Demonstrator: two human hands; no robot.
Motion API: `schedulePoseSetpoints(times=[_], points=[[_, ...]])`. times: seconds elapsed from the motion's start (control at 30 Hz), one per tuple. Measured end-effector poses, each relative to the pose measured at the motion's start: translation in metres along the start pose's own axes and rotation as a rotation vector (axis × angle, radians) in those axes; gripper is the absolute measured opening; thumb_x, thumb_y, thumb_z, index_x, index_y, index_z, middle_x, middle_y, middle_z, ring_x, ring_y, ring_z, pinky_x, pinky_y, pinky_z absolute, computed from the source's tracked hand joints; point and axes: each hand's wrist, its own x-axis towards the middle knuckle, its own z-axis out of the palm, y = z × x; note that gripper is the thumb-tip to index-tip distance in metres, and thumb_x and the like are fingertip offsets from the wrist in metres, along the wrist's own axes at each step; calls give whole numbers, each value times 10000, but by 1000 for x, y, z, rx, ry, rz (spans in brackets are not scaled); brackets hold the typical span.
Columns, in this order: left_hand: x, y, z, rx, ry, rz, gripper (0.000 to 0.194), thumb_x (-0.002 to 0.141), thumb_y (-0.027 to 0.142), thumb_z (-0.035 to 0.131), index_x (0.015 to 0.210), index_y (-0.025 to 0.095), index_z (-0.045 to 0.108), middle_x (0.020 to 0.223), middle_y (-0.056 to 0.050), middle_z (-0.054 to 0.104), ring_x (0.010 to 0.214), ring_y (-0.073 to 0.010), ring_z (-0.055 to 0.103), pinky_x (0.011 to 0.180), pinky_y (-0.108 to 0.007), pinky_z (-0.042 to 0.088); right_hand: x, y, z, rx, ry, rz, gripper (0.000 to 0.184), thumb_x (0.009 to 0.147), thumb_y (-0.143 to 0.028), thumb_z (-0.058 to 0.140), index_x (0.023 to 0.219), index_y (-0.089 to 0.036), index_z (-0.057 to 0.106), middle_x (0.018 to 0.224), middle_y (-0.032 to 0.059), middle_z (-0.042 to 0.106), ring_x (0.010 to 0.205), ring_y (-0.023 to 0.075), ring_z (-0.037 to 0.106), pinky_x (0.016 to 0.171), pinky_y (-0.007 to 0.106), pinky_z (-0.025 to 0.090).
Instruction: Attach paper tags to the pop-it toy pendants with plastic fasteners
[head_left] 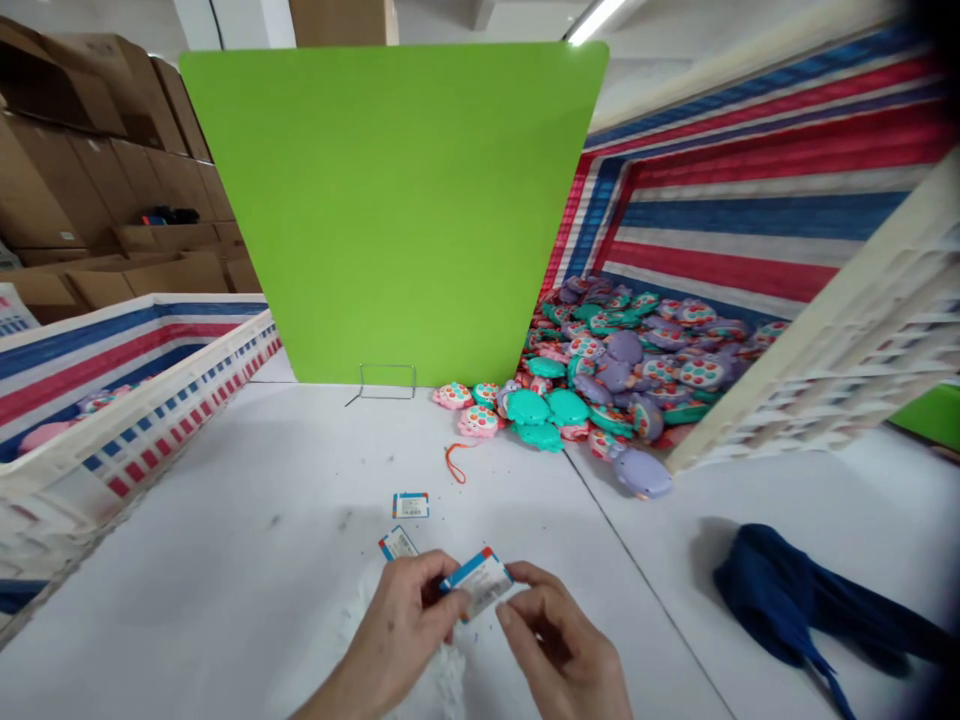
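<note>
Both of my hands meet at the bottom middle over the white table (247, 560). My left hand (397, 630) and my right hand (559, 650) pinch one small white label card (480, 582) with a blue and red edge between their fingertips. Two more such cards lie flat just beyond: one (397, 543) touching my left fingers' area, another (410, 505) a little farther. A crumpled clear bag (442, 680) lies under my hands.
A tipped crate (825, 380) lined with striped cloth spills several teal, pink and purple toys (600, 380) at the right. An orange cord (455, 462) lies near them. A second crate (150, 410) stands left. A green board (397, 210) stands behind. Blue cloth (795, 600) lies at the right.
</note>
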Motion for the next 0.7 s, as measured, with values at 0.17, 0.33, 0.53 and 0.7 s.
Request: schedulePoseSetpoints(times=[0.17,0.33,0.53,0.7], points=[[-2,11,3,80,41,36,134,671,149,480,612,138,600,567,29,469,551,-97,421,512,-196,293,0,-10,8,-115,-24,-100,214,718,-313,556,541,-195,535,777,98,598,848,234,577,454,213,373],[-2,15,4,153,34,72,147,694,176,498,608,143,613,590,14,467,581,-115,439,537,-212,300,3,-10,8,-133,-37,-102,195,712,-277,564,534,-201,539,741,95,606,831,240,584,446,212,390],[-5,12,8,334,31,204,217,753,162,436,607,143,596,613,-8,461,606,-128,440,560,-227,311,5,-12,8,-182,-57,-82,205,719,-260,540,534,-181,501,818,67,583,450,91,472,418,220,370],[-10,-5,2,109,-83,163,285,819,332,419,706,146,603,614,-8,474,589,-124,450,521,-216,332,4,-9,5,-59,-179,-49,234,724,-304,553,539,-184,474,656,6,522,446,83,431,421,207,344]])
